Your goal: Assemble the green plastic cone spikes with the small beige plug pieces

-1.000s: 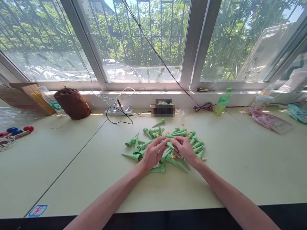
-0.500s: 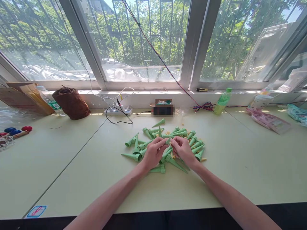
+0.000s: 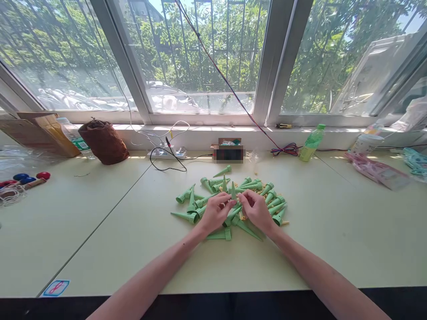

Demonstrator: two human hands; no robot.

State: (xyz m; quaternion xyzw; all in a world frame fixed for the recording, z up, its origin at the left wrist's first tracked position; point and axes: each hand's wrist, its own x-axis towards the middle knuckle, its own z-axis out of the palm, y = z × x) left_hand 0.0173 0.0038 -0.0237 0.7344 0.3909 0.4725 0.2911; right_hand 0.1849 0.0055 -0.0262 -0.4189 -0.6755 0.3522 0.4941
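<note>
My left hand [image 3: 216,212] pinches a green plastic watering spike [image 3: 233,191] between thumb and fingers, its pointed end up. Close beside it on the right, the thumb and fingertips of my right hand [image 3: 256,209] are pressed together; anything small between them cannot be made out. Both hands are just over a loose pile of more green spikes [image 3: 247,228], tapered with wide ribbed collars. Small yellow pieces [image 3: 284,223] lie among the spikes, mostly on the right side of the pile.
Behind the pile stand a small box with a blurred front [image 3: 229,153] and a white power strip [image 3: 167,152] with cables. A brown pouch [image 3: 104,141] is at the back left. A green bottle [image 3: 312,143] and a pink plastic package [image 3: 378,171] are at the right.
The spike in my left hand has tipped from pointing toward the right hand to upright. My right fingertips have drawn slightly away from it. The whole view has shifted a little.
</note>
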